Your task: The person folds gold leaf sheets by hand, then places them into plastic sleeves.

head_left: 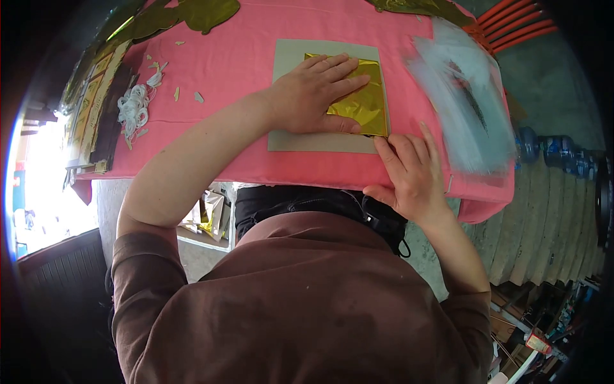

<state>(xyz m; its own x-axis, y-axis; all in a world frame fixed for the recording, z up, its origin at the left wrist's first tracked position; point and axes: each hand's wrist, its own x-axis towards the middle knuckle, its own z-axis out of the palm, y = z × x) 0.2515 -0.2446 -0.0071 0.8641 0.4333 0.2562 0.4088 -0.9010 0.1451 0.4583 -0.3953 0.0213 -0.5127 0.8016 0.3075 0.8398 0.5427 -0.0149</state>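
A square of shiny gold foil (366, 102) lies on a flat grey board (291, 57) on the pink-covered table. My left hand (313, 96) rests flat on the foil with its fingers spread, covering the foil's left part. At the foil's lower right corner, my right hand (412, 169) touches the edge with its index fingertip. The other fingers of that hand are stretched out and its thumb stands apart. Along the foil's lower edge shows a thin dark strip, too small to make out.
Clear plastic sheets or bags (460, 109) lie in a pile on the right. White string (133, 105) and small scraps sit at the left, beside stacked dark panels (102, 109). More gold foil (208, 13) lies at the back of the pink cloth (217, 64).
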